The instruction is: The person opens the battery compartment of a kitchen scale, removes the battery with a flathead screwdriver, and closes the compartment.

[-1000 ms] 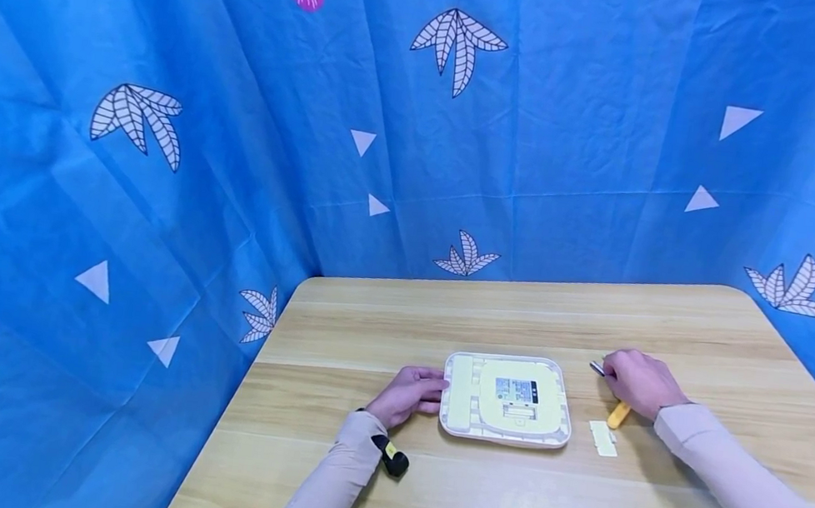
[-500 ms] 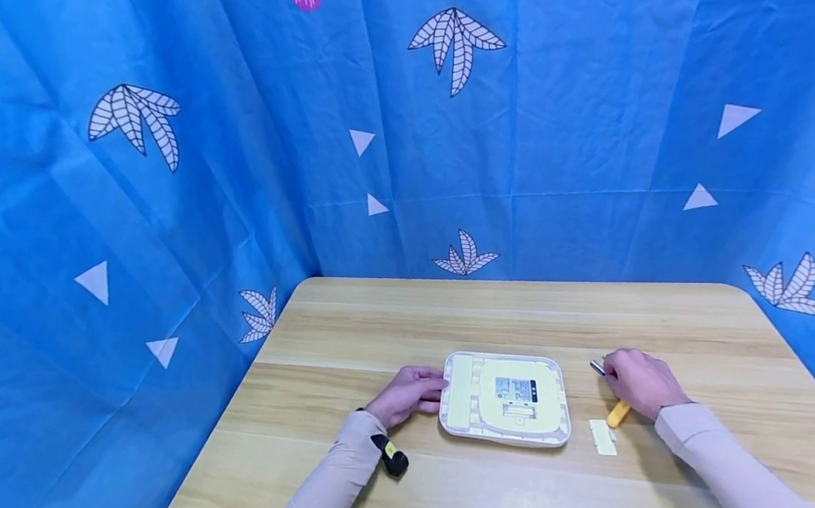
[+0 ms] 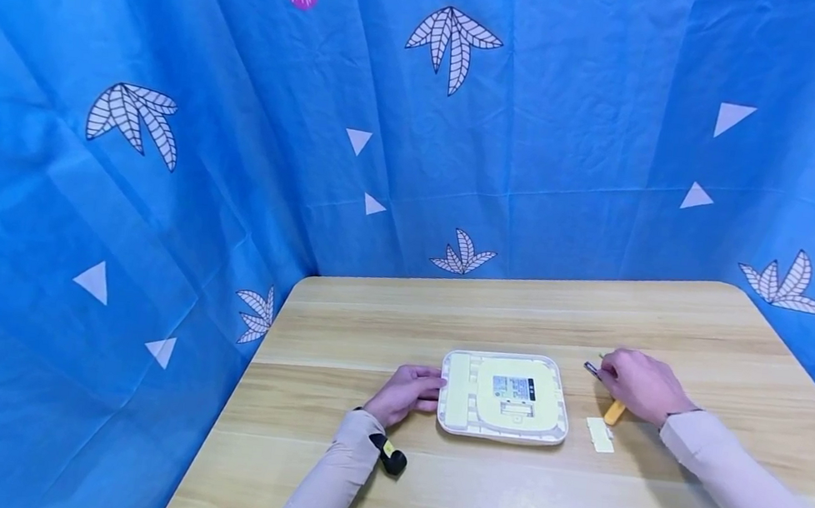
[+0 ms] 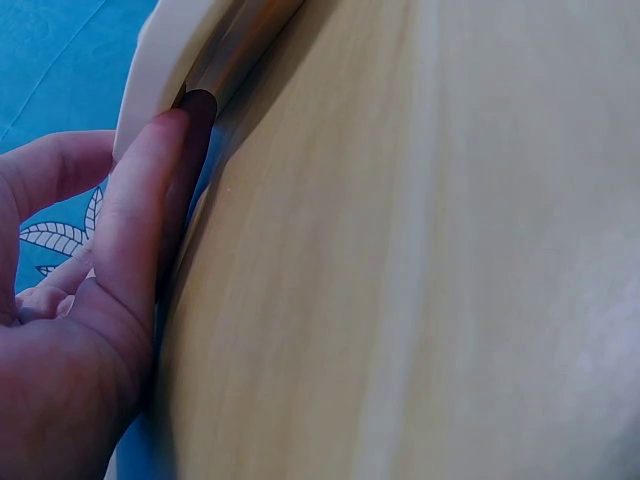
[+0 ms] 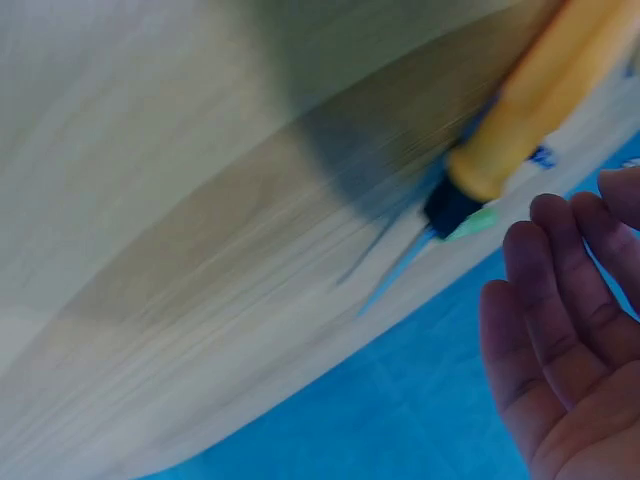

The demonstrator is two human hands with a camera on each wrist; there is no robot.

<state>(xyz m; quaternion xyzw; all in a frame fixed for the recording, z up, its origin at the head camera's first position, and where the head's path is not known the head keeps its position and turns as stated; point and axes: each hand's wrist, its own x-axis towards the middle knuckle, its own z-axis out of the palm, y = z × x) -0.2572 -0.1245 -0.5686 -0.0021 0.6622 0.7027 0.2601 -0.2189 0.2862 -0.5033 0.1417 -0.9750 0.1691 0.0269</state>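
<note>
A white device that looks like a kitchen scale (image 3: 460, 418) lies underside up on the table, its small compartment uncovered. My left hand (image 3: 405, 394) holds its left edge; in the left wrist view, thumb and fingers pinch the rim of the scale (image 4: 160, 75). Fingertips of my right hand (image 3: 643, 387) pinch a small dark-silver cylinder, apparently a battery (image 3: 591, 370), though the right wrist view does not show the grip. Beneath that hand lies a screwdriver with a yellow handle (image 3: 614, 412); the right wrist view shows the screwdriver (image 5: 510, 130) with its thin shaft.
A small pale compartment cover (image 3: 600, 435) lies between the scale and the screwdriver. Near the right fingers a small green thing (image 5: 470, 225) is partly hidden. The wooden table (image 3: 484, 506) meets a blue patterned curtain (image 3: 579, 139) at its back and sides.
The right hand has shifted slightly, and the small cylinder at its fingertips has tilted a little. My left hand and the scale stay in place; the head view has turned slightly.
</note>
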